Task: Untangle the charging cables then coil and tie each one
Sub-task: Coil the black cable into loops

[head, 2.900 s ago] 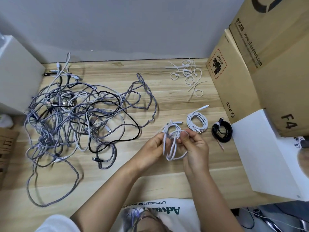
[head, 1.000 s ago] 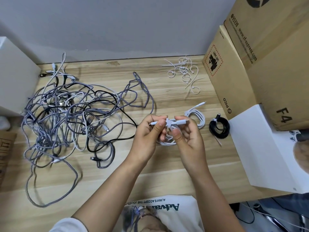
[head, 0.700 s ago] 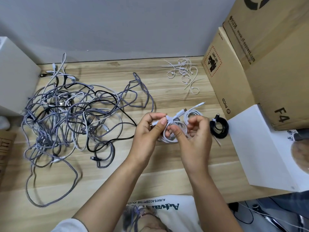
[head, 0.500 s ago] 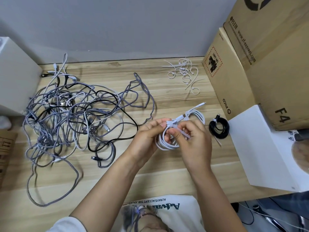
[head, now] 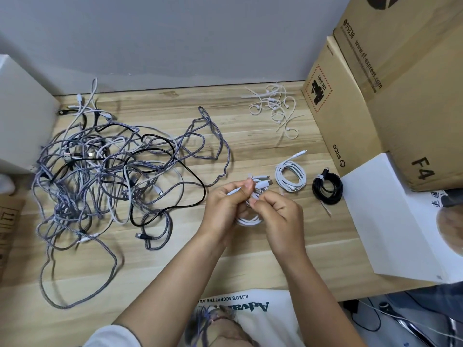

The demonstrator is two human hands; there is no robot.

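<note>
Both hands meet over the wooden desk (head: 250, 246), holding one coiled white cable (head: 250, 220). Left hand (head: 223, 211) has fingers curled round the coil's left side, thumb and forefinger pinching a white strand near the top. Right hand (head: 280, 216) is curled too, fingertips pinching at the coil's middle; cannot tell if it grips cable or tie. The coil's lower loop hangs out below the fingers, and its plug ends (head: 263, 182) stick out just above the grip, pointing right. Most of the coil is hidden by the hands.

Just right of the grip: a finished white coil (head: 290, 177) lying flat on the desk, one plug end pointing up-right. Further right, near it but apart, a black coil (head: 327, 190) with a white tie, its tail trailing toward the person. Beyond that, a white box (head: 400, 226) and stacked cardboard boxes (head: 363, 96).

Above and right of the grip, well apart: a loose pile of white cable ties (head: 274, 106).

Left of the grip: a big tangle of cables (head: 100, 176), grey braided, white and black, spread wide. Its nearest black loop lies close to the left hand, not touching. Far left, a white box edge (head: 22, 116).

Nothing lies between the hands and the finished coils.
</note>
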